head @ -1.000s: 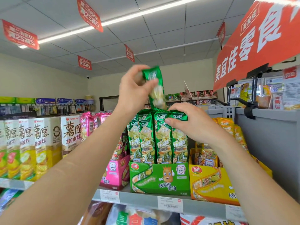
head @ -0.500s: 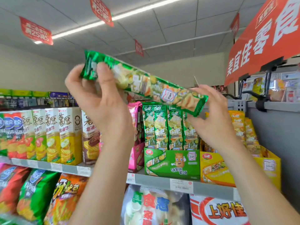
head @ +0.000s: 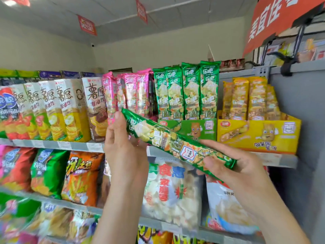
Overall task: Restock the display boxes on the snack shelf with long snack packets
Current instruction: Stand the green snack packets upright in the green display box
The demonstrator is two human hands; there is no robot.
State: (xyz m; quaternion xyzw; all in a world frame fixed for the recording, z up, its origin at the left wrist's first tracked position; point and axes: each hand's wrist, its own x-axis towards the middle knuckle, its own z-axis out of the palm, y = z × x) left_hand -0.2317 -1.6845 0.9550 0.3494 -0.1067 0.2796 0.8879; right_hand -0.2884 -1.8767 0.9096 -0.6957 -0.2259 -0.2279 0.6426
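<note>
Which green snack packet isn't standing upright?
The green packet held slanted between the left hand and right hand; the other green packets stand upright in the green display box.

We see tall crisp cartons lined toward the left end of the snack shelf, an orange chip bag below, red signs hanging overhead.

The long snack packet slants from our left hand down to our right hand. Behind it a display box sits on the shelf. A second box stands beyond our right hand, and cartons stand left of our left hand.
</note>
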